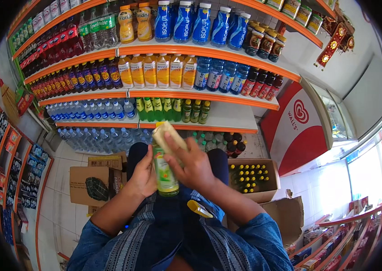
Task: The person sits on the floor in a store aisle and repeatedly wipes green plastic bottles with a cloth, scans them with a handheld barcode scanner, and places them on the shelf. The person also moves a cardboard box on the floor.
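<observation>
A clear plastic bottle [166, 174] with a green and white label stands nearly upright above my lap. My left hand [146, 176] grips it from the left side. Pressed against the bottle's upper part is a folded cream cloth [169, 137], held under the fingers of my right hand [191, 164]. The cloth hides much of the neck, and a bit of yellow cap shows above it. Resting on my right thigh is a yellow object [199, 209] that I cannot identify. To my right, an open cardboard carton [255, 196] holds several yellow-capped bottles [246, 174].
Shelves with orange edges [197, 127] rise ahead, lined with drink bottles. Three small yellow-capped bottles [196, 111] stand on a lower shelf. A cardboard box [79, 184] with a dark checked cloth [97, 188] sits left. A red and white Wall's freezer [299, 125] stands right.
</observation>
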### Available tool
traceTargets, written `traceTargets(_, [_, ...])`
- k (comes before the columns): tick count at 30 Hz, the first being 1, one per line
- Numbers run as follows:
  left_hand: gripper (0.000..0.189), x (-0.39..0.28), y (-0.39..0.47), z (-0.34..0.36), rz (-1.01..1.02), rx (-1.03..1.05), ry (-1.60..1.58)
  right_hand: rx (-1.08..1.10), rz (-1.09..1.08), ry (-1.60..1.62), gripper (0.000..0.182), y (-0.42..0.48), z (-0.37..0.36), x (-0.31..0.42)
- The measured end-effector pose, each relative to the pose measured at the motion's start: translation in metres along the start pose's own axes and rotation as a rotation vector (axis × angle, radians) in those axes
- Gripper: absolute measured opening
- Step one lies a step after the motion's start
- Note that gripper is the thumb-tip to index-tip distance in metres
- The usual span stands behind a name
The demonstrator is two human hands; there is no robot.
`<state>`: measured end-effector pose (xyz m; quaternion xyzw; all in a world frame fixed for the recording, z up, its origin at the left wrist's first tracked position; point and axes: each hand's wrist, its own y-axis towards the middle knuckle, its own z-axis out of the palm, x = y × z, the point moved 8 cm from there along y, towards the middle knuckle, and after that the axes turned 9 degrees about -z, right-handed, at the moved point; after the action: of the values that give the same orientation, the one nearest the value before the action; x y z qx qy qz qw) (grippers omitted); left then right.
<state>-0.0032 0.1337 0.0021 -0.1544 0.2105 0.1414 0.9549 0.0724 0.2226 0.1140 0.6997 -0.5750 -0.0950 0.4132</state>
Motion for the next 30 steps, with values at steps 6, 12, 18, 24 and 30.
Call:
traceTargets(6, [0.078, -0.028, 0.003, -0.005, 0.061, 0.123, -0.043, 0.095, -0.068, 0.094, 0.059, -0.033, 0.020, 0.034])
traceTargets(12, [0.077, -0.026, 0.004, -0.010, -0.025, 0.146, 0.013, 0.146, -0.137, 0.052, 0.059, -0.024, 0.013, 0.027])
traceTargets(18, [0.072, -0.010, 0.000, 0.010, 0.068, 0.111, -0.002, 0.047, 0.079, 0.108, 0.066, 0.003, 0.006, -0.005])
traceTargets(24, [0.087, -0.012, -0.002, 0.025, 0.148, 0.206, 0.154, -0.040, 0.099, 0.174, 0.074, -0.009, 0.017, 0.007])
traceTargets(30, [0.084, 0.007, 0.006, -0.007, 0.070, -0.029, 0.246, 0.157, 0.236, 0.281, 0.069, -0.007, 0.018, -0.002])
